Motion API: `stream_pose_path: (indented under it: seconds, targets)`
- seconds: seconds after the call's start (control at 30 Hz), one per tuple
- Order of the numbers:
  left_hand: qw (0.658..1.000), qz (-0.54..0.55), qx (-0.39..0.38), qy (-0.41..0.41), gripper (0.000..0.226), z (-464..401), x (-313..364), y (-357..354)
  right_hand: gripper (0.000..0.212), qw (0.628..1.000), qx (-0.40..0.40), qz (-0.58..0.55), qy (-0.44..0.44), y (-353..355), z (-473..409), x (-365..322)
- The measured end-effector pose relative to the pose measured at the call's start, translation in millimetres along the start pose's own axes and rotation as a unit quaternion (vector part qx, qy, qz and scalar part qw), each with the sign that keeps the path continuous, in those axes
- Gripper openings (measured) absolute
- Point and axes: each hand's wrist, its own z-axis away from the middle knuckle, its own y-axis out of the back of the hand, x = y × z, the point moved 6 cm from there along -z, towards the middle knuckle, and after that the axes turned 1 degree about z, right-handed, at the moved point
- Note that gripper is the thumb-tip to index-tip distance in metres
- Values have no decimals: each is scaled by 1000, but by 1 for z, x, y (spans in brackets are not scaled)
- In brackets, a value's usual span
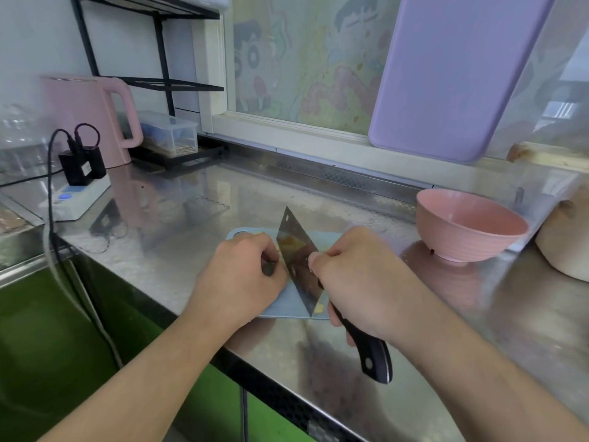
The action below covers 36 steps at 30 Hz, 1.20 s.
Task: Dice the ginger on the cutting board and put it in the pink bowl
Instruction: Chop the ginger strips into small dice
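**Head view: two hands cutting ginger with a big knife**

Head camera looks down at a shiny metal worktop [178,218]. A small light blue cutting board [280,309] lies flat near the front edge.

The right hand [360,279] grips the black handle of a big knife [298,266]. Its fingers are curled tight round the handle, and one fingertip presses on the flat side of the blade. The blade stands on its edge over the board, with its tip pointing away from the person.

The left hand [242,279] sits on the board, just left of the blade. Its fingers are curled down and tucked in. They seem to hold the ginger [294,244], but the hand hides most of it, so I cannot tell for sure. Yellow bits of ginger show on the board right by the blade, partly as a reflection in the metal. One more small yellow bit [318,309] lies at the near end of the blade.

The pink bowl [468,228] stands upright on the worktop, to the right of the board and a little further back. It is apart from the board.

At the back left stand a pink kettle [92,119], a clear plastic box [172,134] and a white power strip [79,199] with black plugs. A purple board [452,74] leans against the window.
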Motion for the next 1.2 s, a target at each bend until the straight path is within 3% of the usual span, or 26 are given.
stream_pose_path:
  seconds: [0.2, 0.37, 0.6, 0.73, 1.0, 1.2]
  targets:
    - [999, 25, 12, 28, 12, -3, -8, 1, 35, 998, 29, -40, -31, 7, -10, 14]
    - [999, 20, -5, 29, 19, -4, -11, -1, 36, 987, 36, -140, -68, 9, -10, 24]
    - [999, -21, -14, -38, 6, -4, 0, -7, 39, 980, 36, -182, -66, 6, -11, 23]
    - [1000, 0, 18, 7, 10, -4, -4, 3, 40, 977, 30, -199, -72, 1, -11, 26]
    - [999, 6, -31, 7, 16, -6, -3, -3, 36, 974, 27, -211, -80, -1, -14, 28]
    - [997, 40, 28, 55, 23, -11, -12, 3, 33, 976, 31, -198, -83, -13, -15, 26]
